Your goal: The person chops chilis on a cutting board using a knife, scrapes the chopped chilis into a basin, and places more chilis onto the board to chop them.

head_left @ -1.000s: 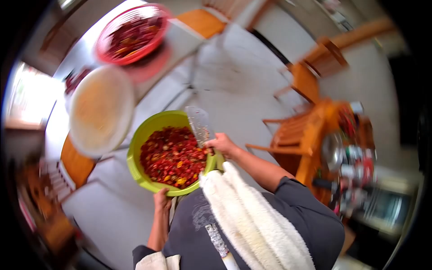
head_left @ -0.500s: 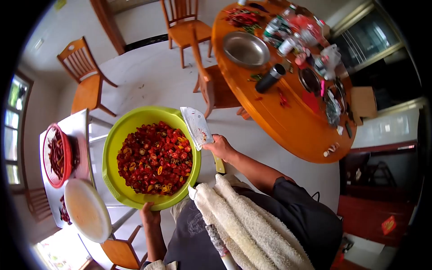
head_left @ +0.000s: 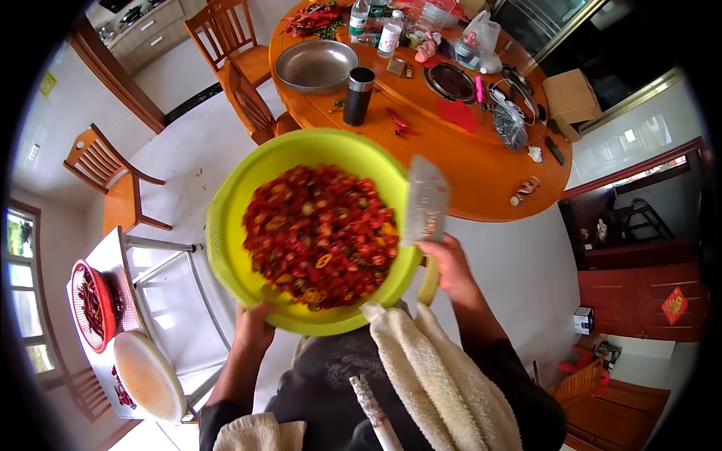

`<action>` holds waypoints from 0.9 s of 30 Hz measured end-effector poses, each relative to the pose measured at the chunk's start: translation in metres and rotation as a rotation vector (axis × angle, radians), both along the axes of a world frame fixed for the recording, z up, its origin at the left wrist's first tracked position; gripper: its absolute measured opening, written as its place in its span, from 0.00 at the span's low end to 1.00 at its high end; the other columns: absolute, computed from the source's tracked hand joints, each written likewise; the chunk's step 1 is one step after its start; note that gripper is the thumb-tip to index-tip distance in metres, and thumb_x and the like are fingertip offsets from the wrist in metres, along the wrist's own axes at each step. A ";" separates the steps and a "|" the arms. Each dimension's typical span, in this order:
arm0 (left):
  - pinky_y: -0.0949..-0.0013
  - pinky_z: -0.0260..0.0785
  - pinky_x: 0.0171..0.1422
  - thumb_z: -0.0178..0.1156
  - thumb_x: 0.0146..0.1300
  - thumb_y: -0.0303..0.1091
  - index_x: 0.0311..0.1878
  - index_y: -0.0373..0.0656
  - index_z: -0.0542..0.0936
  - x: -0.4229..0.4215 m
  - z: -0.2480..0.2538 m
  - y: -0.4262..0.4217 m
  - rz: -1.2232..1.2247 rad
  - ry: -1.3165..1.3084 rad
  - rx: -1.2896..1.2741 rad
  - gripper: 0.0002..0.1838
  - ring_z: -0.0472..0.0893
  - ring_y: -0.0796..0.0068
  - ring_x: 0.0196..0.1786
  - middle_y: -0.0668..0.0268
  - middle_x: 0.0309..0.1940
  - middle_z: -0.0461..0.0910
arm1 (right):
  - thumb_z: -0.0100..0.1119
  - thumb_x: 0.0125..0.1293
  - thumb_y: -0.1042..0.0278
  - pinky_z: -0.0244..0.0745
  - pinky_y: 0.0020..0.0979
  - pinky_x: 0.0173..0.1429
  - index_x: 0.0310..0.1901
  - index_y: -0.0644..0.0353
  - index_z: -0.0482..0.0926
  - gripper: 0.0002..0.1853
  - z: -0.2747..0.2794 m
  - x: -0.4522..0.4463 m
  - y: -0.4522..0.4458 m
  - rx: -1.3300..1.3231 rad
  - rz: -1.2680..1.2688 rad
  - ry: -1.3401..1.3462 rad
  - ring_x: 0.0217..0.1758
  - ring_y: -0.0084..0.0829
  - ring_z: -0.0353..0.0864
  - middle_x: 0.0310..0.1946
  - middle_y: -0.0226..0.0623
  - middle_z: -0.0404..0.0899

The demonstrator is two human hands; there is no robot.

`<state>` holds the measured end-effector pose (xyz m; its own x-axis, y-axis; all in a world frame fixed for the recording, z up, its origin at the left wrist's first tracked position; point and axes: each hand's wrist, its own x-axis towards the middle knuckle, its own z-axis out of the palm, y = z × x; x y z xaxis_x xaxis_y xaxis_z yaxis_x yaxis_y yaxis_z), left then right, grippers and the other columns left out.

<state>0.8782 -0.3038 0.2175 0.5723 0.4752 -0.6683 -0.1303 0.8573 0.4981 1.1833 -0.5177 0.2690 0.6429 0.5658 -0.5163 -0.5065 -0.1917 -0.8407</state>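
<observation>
A yellow-green basin full of chopped red chillies, some of them yellow, is held in front of my body. My left hand grips its near left rim. On the right side, my right hand is closed around a cleaver at the basin's edge, its blade upright against the rim with chilli bits stuck on it. The cleaver's pale handle end shows below the hand. Whether the right fingers also grip the rim is hidden.
Ahead stands a round orange table with a metal bowl, a black flask and several bottles. At the left, a side table bears a red basket and a round white board. Wooden chairs stand around.
The view has turned right, from the side table toward the round table, which is now straight ahead. The basin and cleaver have stayed in my hands and look higher and nearer.
</observation>
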 end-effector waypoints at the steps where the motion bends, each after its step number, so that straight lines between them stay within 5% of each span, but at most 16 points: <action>1: 0.57 0.74 0.56 0.53 0.47 0.15 0.54 0.33 0.72 0.018 0.006 -0.004 -0.029 -0.053 0.007 0.25 0.80 0.57 0.49 0.56 0.46 0.78 | 0.59 0.58 0.75 0.79 0.34 0.49 0.48 0.66 0.78 0.15 0.015 0.004 -0.018 0.012 -0.057 -0.038 0.40 0.33 0.83 0.40 0.38 0.82; 5: 0.55 0.78 0.48 0.54 0.49 0.15 0.50 0.34 0.73 0.111 -0.005 -0.021 -0.199 -0.131 -0.007 0.21 0.81 0.57 0.45 0.56 0.43 0.78 | 0.58 0.59 0.73 0.77 0.37 0.50 0.51 0.67 0.75 0.18 0.049 0.037 -0.078 0.024 -0.286 -0.165 0.44 0.35 0.81 0.42 0.39 0.80; 9: 0.52 0.79 0.38 0.57 0.50 0.18 0.43 0.33 0.76 0.225 -0.039 -0.046 -0.385 -0.169 0.097 0.14 0.82 0.58 0.36 0.55 0.34 0.79 | 0.55 0.61 0.74 0.73 0.39 0.58 0.57 0.65 0.71 0.21 0.028 0.106 -0.140 0.097 -0.384 -0.199 0.54 0.37 0.77 0.51 0.40 0.76; 15: 0.61 0.77 0.25 0.62 0.50 0.25 0.41 0.33 0.78 0.347 -0.038 -0.085 -0.471 -0.139 0.223 0.13 0.81 0.62 0.24 0.56 0.28 0.80 | 0.57 0.62 0.72 0.72 0.40 0.59 0.58 0.63 0.71 0.21 -0.023 0.221 -0.223 -0.027 -0.441 -0.263 0.56 0.37 0.75 0.53 0.41 0.75; 18: 0.65 0.71 0.22 0.63 0.49 0.28 0.27 0.37 0.80 0.380 -0.054 -0.085 -0.533 0.003 0.199 0.05 0.78 0.66 0.21 0.60 0.21 0.78 | 0.57 0.62 0.69 0.72 0.39 0.57 0.56 0.65 0.72 0.21 -0.024 0.245 -0.230 -0.032 -0.420 -0.209 0.54 0.36 0.75 0.53 0.42 0.75; 21: 0.57 0.78 0.22 0.67 0.50 0.34 0.38 0.28 0.77 0.407 -0.056 -0.088 -0.460 -0.006 0.188 0.18 0.81 0.56 0.26 0.51 0.29 0.79 | 0.56 0.64 0.61 0.72 0.41 0.57 0.56 0.67 0.72 0.22 -0.023 0.283 -0.230 -0.047 -0.354 -0.170 0.55 0.39 0.75 0.54 0.43 0.74; 24: 0.48 0.82 0.36 0.66 0.52 0.37 0.63 0.33 0.64 0.400 -0.053 -0.095 -0.378 -0.195 0.088 0.36 0.79 0.52 0.47 0.48 0.45 0.74 | 0.54 0.66 0.59 0.72 0.37 0.56 0.55 0.65 0.74 0.21 0.004 0.300 -0.212 -0.072 -0.248 -0.101 0.54 0.36 0.75 0.52 0.41 0.76; 27: 0.49 0.81 0.48 0.60 0.61 0.41 0.62 0.35 0.66 0.346 -0.048 -0.091 -0.477 -0.201 0.050 0.30 0.74 0.48 0.58 0.51 0.57 0.66 | 0.53 0.67 0.58 0.71 0.34 0.54 0.52 0.62 0.75 0.19 0.038 0.280 -0.161 -0.039 -0.203 -0.218 0.52 0.32 0.75 0.49 0.38 0.77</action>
